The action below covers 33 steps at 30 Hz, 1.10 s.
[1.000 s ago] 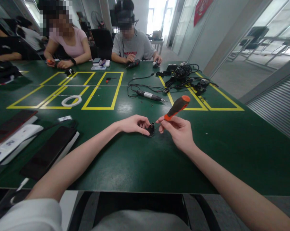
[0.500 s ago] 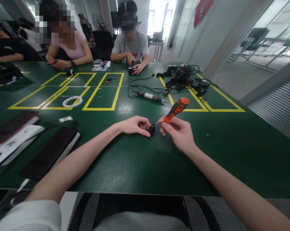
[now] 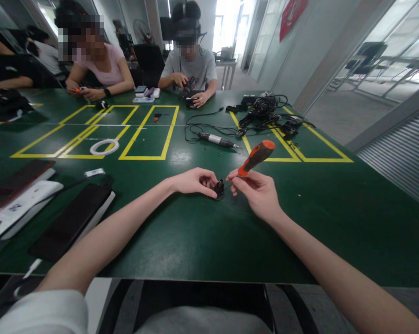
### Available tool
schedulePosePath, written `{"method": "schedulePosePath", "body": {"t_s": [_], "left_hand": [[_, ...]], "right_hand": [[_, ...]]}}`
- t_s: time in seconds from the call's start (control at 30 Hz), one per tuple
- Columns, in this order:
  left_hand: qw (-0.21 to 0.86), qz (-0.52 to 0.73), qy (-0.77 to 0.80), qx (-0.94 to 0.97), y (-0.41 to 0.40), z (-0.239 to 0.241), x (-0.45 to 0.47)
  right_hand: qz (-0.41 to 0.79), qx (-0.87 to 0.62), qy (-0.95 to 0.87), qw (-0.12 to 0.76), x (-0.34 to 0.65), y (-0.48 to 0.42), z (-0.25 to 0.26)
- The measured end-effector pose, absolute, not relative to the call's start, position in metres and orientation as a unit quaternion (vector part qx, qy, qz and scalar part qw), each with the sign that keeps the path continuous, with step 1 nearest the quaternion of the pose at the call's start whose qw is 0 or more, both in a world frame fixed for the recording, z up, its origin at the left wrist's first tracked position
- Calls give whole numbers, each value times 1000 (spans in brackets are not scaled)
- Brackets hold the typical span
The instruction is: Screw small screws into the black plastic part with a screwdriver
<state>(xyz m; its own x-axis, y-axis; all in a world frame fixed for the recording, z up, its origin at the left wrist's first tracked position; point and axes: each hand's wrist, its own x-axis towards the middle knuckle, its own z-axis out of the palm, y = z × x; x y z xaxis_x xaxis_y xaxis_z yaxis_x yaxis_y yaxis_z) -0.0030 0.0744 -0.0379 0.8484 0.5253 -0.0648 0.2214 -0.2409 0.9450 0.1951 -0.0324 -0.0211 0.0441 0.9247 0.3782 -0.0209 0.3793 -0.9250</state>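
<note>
With its thumb and fingers, my left hand (image 3: 194, 181) grips a small black round part (image 3: 219, 190) against the green table. A short dark cylinder stands up from the top of that part. In my right hand (image 3: 258, 190) is a screwdriver (image 3: 256, 157) with an orange and dark grey handle, tilted up to the right. My fingers pinch it below the handle. Its thin shaft slants down to the left toward the black part; whether the tip touches cannot be made out.
Beyond my hands lies a grey and black pen-shaped power tool (image 3: 218, 140) with a cord. A tangle of black cables (image 3: 265, 111) sits far right, a white ring (image 3: 104, 146) left. Phones (image 3: 70, 222) and a white power strip (image 3: 25, 208) lie near left. Co-workers sit opposite.
My hands and the black part stay nearly still; the screwdriver handle has turned slightly. Across the table, a co-worker has raised a dark tool over the object in their hands.
</note>
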Motion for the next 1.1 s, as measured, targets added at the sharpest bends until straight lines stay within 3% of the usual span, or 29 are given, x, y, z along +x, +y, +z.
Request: {"method": "schedulePosePath", "body": {"t_s": [0.67, 1.1], "left_hand": [[566, 132, 237, 779, 76, -41, -5], [550, 125, 251, 787, 75, -37, -11]], "right_hand": [[344, -455, -556, 604, 196, -34, -21], [453, -375, -549, 595, 191, -33, -24]]}}
